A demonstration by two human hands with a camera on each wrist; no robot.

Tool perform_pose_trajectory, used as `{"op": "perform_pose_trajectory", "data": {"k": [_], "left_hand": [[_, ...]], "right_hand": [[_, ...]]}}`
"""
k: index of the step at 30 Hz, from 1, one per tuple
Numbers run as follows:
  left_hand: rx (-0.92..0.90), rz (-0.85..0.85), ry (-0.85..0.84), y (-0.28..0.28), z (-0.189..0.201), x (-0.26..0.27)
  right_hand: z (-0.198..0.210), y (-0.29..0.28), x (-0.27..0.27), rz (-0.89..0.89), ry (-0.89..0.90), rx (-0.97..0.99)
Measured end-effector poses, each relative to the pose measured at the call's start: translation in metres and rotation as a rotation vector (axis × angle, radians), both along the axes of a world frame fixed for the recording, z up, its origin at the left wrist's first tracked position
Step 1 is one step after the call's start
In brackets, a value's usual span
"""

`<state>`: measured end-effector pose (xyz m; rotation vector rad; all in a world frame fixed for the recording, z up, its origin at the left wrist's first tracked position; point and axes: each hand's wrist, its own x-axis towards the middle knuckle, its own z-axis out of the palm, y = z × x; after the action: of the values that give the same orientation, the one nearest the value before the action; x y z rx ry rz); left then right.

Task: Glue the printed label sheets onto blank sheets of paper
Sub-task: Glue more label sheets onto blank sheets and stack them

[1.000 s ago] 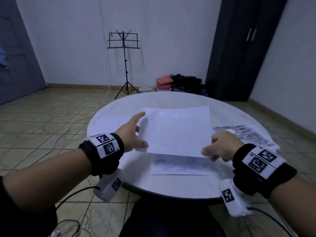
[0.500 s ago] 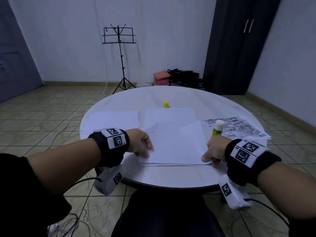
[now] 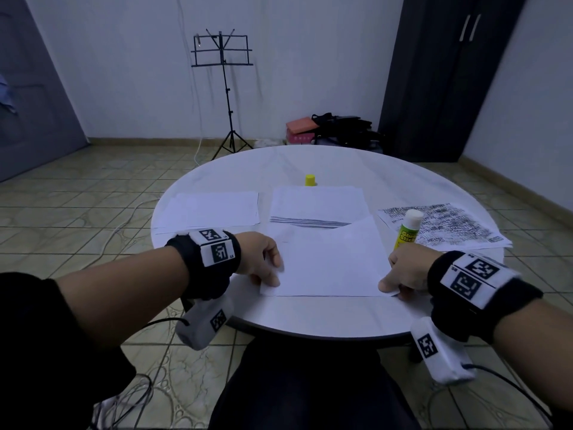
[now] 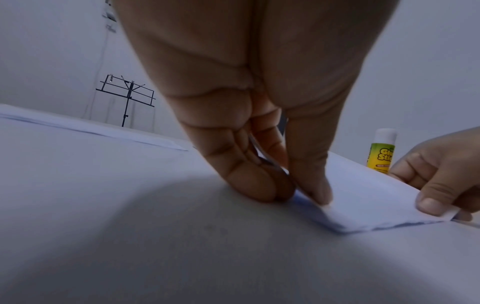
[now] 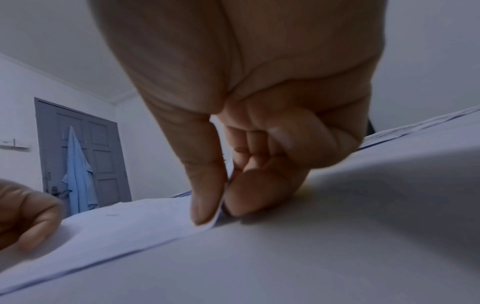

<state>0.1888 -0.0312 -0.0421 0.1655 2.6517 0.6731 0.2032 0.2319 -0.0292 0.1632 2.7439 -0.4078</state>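
**Background Of The Room**

Stood by the far wall: a black music stand [image 3: 224, 97]. Lay heaped beside a dark wardrobe [image 3: 446, 76]: bags and boxes [image 3: 328, 128]. Hung on a grey door [image 5: 85, 152]: a pale blue garment [image 5: 78, 174]. Trailed over the tiled floor [image 3: 77, 206]: cables [image 3: 130, 401].

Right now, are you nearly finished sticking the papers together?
Not nearly. One glued pile already lies mid-table. Both hands, left hand and right hand, pinch the near corners of a white sheet, laying it down. The printed label sheets beside the glue stick and blank sheets still wait.
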Motion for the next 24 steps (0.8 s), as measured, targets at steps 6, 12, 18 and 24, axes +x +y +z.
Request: {"op": "perform_pose_trajectory", "data": {"k": [6, 12, 18, 24], "left_hand": [[-0.031, -0.018, 0.013, -0.0006, -0.0018, -0.0005], [-0.089, -0.037, 0.021, 0.0013, -0.0015, -0.0006], [-0.113, -0.033, 0.039, 0.0033, -0.0020, -0.0008], [-0.140, -0.033, 0.036, 0.0031, -0.0035, -0.0018]], "right_hand": [[-0.0004, 0.0005, 0.0008, -0.001, -0.017, -0.022], [0.0003, -0.0019, 0.0012, 0.025, -0.048, 0.010], [0.0032, -0.0017, 0.0004, 0.065, -0.014, 0.073], [0.0007, 0.0032, -0.0011, 0.072, 0.001, 0.075]]}}
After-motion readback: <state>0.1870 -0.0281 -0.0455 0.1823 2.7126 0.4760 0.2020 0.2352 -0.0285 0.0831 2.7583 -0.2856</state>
